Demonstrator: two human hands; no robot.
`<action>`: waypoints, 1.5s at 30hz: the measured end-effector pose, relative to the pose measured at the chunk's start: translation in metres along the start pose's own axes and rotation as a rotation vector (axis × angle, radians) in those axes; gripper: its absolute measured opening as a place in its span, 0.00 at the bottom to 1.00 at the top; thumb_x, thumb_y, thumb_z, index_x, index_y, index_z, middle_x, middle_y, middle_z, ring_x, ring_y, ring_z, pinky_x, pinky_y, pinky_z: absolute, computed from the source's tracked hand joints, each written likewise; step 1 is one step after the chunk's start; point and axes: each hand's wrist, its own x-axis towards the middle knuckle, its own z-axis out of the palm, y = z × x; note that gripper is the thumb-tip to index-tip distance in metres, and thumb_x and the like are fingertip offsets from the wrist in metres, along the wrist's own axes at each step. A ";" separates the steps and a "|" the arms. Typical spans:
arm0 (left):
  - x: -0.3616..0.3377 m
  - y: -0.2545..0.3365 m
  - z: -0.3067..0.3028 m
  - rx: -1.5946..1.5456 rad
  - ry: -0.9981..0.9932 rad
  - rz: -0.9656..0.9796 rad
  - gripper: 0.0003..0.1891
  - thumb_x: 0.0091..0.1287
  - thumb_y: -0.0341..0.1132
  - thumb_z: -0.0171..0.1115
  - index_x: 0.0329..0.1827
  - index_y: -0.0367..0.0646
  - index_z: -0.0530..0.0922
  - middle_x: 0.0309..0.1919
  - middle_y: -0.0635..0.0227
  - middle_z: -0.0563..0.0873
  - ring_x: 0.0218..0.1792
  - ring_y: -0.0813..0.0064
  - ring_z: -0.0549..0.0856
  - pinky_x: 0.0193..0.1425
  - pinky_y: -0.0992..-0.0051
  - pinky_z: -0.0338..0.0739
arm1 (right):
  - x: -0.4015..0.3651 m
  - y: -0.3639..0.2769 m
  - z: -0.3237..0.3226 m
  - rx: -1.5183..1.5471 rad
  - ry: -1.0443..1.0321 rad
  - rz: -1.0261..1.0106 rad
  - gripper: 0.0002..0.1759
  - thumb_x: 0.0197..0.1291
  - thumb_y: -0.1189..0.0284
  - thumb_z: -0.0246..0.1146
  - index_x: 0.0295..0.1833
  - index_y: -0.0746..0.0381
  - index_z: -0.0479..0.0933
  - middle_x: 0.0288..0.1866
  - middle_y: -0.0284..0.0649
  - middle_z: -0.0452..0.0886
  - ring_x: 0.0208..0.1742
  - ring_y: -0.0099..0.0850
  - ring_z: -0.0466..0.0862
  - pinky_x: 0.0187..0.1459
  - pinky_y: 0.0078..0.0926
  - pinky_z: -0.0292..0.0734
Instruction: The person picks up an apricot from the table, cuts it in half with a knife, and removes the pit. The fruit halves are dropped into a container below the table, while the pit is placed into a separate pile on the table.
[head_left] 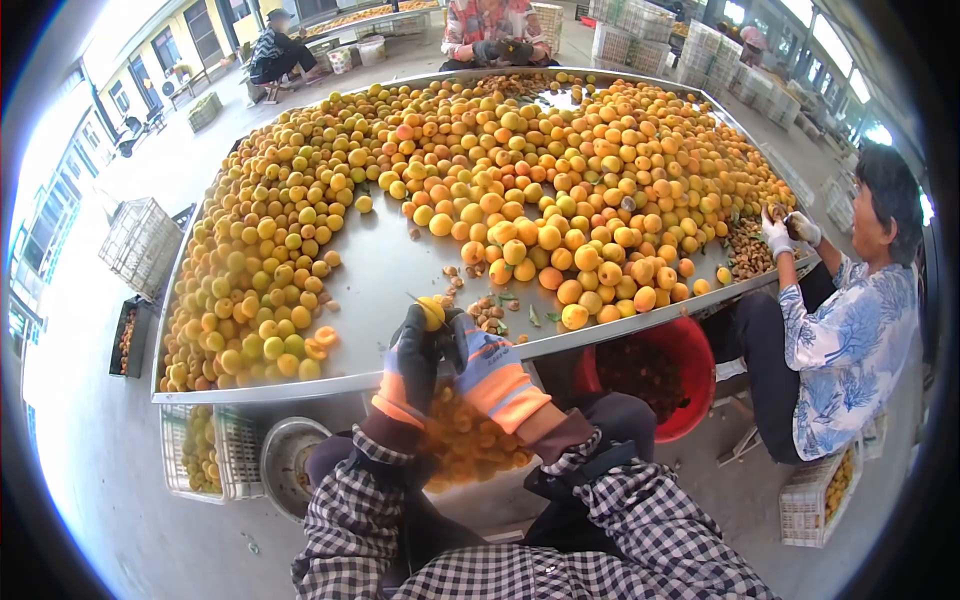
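Both my hands wear dark gloves with orange and grey backs and meet over the near edge of the metal table [375, 270]. My left hand [408, 368] is closed around a yellow apricot [432, 313]. My right hand [488, 362] is closed against the same fruit; what its fingers hold is hidden. A thin, dark sliver sticks out at the apricot's upper left, too small to name. Just beyond the hands lie brown apricot pits [487, 312] and a few green leaves. Below, between my knees, are blurred orange apricot pieces [475, 445].
Heaped apricots [600, 180] cover much of the table. Under its edge are a red tub [690, 375] with dark contents, a metal basin [290, 460] and a white crate [240, 455]. A gloved co-worker [850, 320] sits at right; another person [495, 35] is at the far side.
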 end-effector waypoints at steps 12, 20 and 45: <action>0.003 0.002 0.001 0.602 -0.095 0.299 0.22 0.68 0.36 0.62 0.63 0.38 0.72 0.47 0.69 0.82 0.45 0.78 0.81 0.52 0.77 0.78 | 0.005 0.009 -0.011 0.120 0.049 -0.049 0.28 0.59 0.67 0.60 0.65 0.61 0.64 0.47 0.53 0.80 0.48 0.51 0.82 0.45 0.43 0.78; -0.007 0.017 0.005 0.521 -0.129 0.326 0.26 0.67 0.43 0.59 0.64 0.37 0.72 0.41 0.69 0.81 0.31 0.80 0.78 0.33 0.82 0.73 | 0.009 0.011 -0.021 1.391 -0.042 0.096 0.21 0.68 0.69 0.57 0.65 0.60 0.67 0.30 0.29 0.76 0.27 0.16 0.73 0.26 0.12 0.68; -0.013 0.010 0.023 0.511 -0.139 0.071 0.21 0.58 0.29 0.60 0.56 0.41 0.75 0.43 0.70 0.83 0.31 0.86 0.77 0.31 0.85 0.70 | 0.007 0.020 -0.072 1.494 0.360 -0.148 0.11 0.67 0.70 0.58 0.49 0.64 0.71 0.19 0.33 0.71 0.13 0.20 0.67 0.13 0.18 0.63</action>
